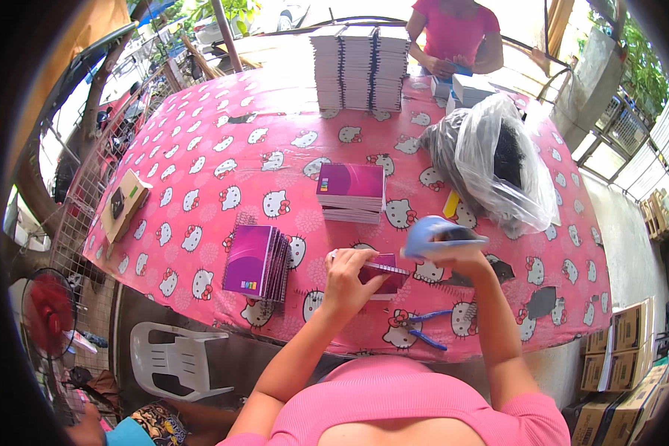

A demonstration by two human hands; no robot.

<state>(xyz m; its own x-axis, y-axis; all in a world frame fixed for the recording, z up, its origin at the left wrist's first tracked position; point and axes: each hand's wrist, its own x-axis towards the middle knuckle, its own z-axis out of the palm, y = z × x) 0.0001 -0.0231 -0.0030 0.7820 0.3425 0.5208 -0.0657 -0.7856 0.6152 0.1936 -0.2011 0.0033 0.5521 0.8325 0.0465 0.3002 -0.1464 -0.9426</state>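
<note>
1. Left hand (349, 279): pinching purple booklet (394, 284), just nearside of stack (351, 195).
2. Right hand (464, 262): gripping blurred blue tool (427, 236), right of stack.
3. Pliers (428, 340): nearside-right of stack.

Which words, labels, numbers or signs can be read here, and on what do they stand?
Middle stack of purple notebooks: multicoloured letters at the cover's lower left, not copied out.
Spiral-bound purple notebooks, left: similar letters at the cover's lower right, not copied out.
Purple notebook at the left hand: no lettering can be made out.
Cardboard boxes, far right: dark printing, too small to read.
</note>
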